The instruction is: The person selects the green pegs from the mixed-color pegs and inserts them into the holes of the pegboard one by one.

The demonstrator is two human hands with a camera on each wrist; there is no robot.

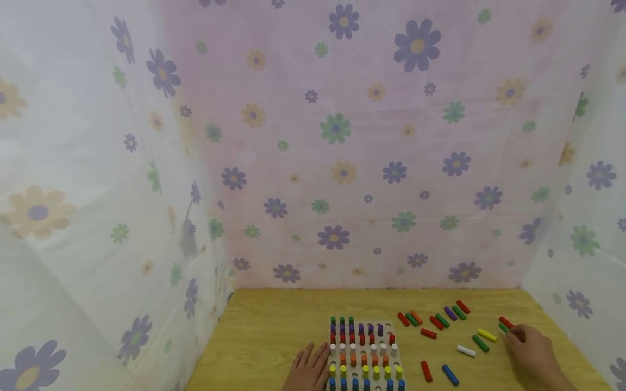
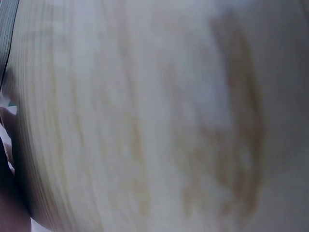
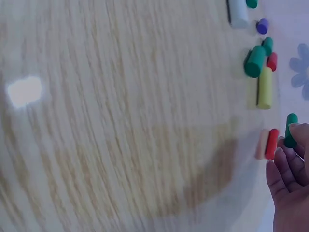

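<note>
My right hand (image 1: 533,350) pinches a green peg (image 3: 290,130) between thumb and fingers at the right of the table. A red peg (image 1: 506,322) lies just past its fingertips. A yellow peg (image 1: 487,334) and another green peg (image 1: 481,343) lie to its left. My left hand (image 1: 307,372) rests with fingers extended along the left edge of a white pegboard (image 1: 361,320). Rows of green, purple, red, white, orange, yellow and blue pegs stand in the board, with some holes bare. The left wrist view shows mostly blurred wood grain, with fingers partly visible at its left edge.
Several loose pegs lie right of the board, among them a white peg (image 1: 466,351), a blue peg (image 1: 450,374) and a red peg (image 1: 426,371). The wooden table (image 1: 274,315) meets a flowered curtain (image 1: 293,244) at the back and sides.
</note>
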